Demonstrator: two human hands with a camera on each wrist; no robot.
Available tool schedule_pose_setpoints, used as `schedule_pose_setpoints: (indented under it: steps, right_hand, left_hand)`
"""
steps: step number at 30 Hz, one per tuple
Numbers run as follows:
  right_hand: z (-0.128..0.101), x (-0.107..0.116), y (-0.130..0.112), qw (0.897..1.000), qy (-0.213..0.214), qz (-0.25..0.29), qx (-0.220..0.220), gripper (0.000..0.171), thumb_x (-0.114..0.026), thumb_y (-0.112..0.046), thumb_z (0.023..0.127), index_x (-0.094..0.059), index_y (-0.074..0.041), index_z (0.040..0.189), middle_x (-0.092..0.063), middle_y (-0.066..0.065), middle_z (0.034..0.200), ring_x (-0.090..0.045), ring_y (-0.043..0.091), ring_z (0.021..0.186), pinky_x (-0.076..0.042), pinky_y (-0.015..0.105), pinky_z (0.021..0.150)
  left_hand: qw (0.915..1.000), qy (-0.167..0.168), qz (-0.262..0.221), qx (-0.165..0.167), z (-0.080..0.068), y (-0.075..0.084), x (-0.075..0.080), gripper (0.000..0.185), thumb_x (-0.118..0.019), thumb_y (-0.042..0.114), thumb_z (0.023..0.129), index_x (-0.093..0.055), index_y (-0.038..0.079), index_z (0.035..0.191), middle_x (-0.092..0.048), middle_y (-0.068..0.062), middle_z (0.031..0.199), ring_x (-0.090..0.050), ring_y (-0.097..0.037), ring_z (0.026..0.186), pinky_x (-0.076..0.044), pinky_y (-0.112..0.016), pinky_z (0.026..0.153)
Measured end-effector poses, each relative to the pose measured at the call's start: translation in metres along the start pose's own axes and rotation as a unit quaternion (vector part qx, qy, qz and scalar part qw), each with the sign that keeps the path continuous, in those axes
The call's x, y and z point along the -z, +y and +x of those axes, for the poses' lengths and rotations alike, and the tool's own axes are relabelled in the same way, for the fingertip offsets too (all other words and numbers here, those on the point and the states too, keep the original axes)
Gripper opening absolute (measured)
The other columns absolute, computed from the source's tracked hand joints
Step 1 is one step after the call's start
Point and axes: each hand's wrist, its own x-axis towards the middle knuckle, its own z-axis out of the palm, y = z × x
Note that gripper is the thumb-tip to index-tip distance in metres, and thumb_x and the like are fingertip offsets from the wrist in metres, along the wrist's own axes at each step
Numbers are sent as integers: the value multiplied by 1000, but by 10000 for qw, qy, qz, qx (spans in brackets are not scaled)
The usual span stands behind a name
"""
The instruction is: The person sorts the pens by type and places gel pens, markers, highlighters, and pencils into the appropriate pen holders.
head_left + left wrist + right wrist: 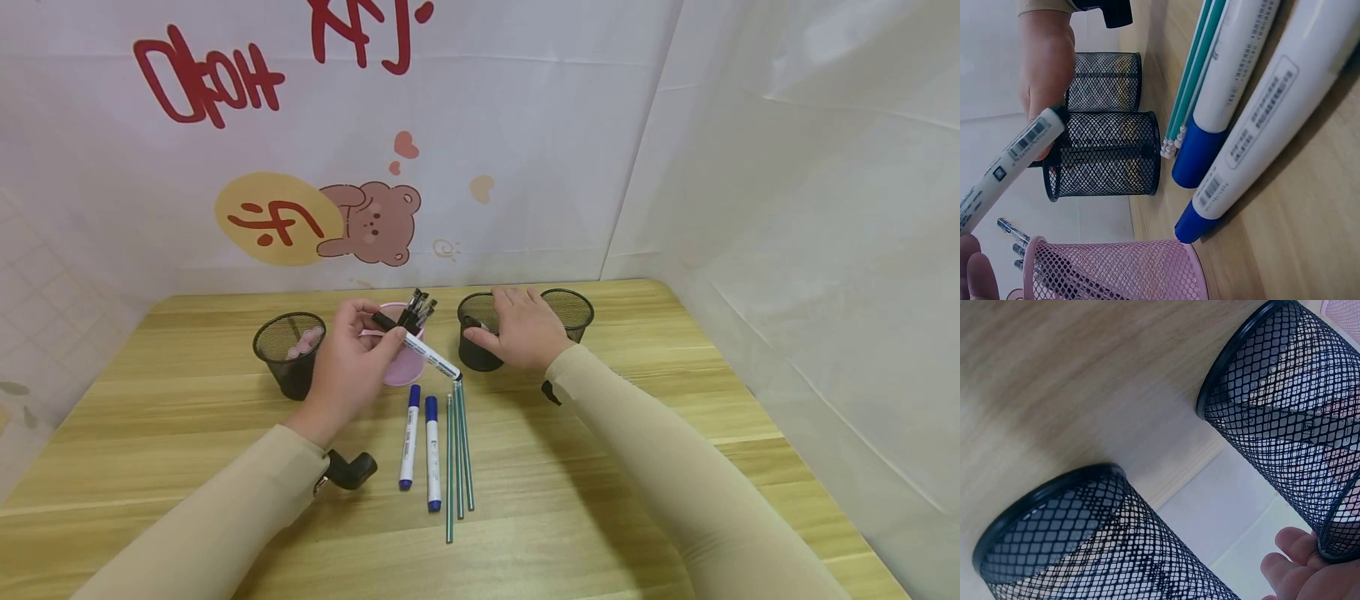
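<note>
pinching a white marker (430,354) in left hand (348,358); with right hand (527,331) at a black cup (480,358), cannot tell if gripping; best steadied while lowering marker upright.

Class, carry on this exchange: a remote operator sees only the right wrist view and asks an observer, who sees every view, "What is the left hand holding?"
Observer: The left hand holds a white marker with a black cap.
Operator: Is anything lying loose nearby?
Observer: Two blue-capped markers lie beside three green pencils on the table.
Operator: The pink cup barely enters my picture; what's in it?
Observer: Several pens stand in it.
</note>
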Motion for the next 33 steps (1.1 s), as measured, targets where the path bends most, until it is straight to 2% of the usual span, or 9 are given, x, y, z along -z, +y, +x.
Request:
schedule_pose_setpoints:
  steps: [6, 12, 17, 22, 25, 28, 33]
  right_hand:
    - [-1, 1, -1, 10000, -39, 15, -45, 98, -38, -77, 101, -30, -1, 164, -39, 15, 167, -34, 33, 158, -19, 55, 133]
    - [1, -1, 1, 10000, -11, 8, -38, 99, -39, -77, 100, -31, -1, 163, -40, 15, 167, -35, 33, 158, -20, 55, 132]
    - [0, -1, 0, 10000, 8, 13, -21, 98, -40, -77, 100, -31, -1, 163, -42, 15, 166, -36, 33, 157, -21, 54, 132]
    - [0, 0, 0, 10000, 26, 3, 5, 98, -39, -76, 101, -31, -1, 163, -43, 15, 165, -37, 33, 156, -21, 55, 132]
    - [0, 0, -1, 10000, 35, 14, 8, 97, -39, -76, 101, -32, -1, 162, -43, 15, 165, -37, 33, 156, -21, 55, 132]
    - [-1, 1, -1, 10000, 42, 19, 14, 97, -39, -76, 101, -32, -1, 162, -43, 15, 165, -37, 34, 156, -21, 55, 132]
    - [-1, 2, -1, 10000, 42, 11, 16, 97, -40, -76, 101, -33, 0, 162, -43, 15, 165, -37, 34, 156, -21, 55, 132]
  left_hand:
    - [9979, 363, -485, -241, 5, -3, -1, 42, -65, 8, 103, -39, 2, 136, -62, -15, 116, -73, -19, 93, -63, -23, 76]
    - [9925, 811, -796, -453, 8, -4, -4, 42, -65, 4, 102, -39, 1, 135, -61, -11, 114, -72, -14, 93, -61, -19, 77]
    - [9836, 1206, -1174, -654, 12, -2, -7, 39, -65, -3, 100, -40, 1, 130, -61, -10, 112, -74, -13, 89, -63, -24, 84]
    - [9728, 1524, -1546, -813, 17, 0, -13, 39, -66, -7, 98, -42, 3, 127, -61, -8, 110, -73, -15, 85, -63, -22, 82]
    - [9687, 1694, -1575, -906, 19, 1, -17, 40, -67, -7, 97, -42, -1, 127, -61, -6, 109, -73, -15, 83, -62, -19, 81]
    - [9651, 1855, -1547, -1016, 21, 1, -21, 40, -68, -8, 96, -42, -4, 126, -61, -6, 109, -71, -10, 80, -61, -17, 78]
    - [9644, 1939, -1453, -1057, 24, 0, -28, 39, -68, -6, 96, -42, -6, 126, -62, -10, 112, -68, -8, 79, -56, -14, 72]
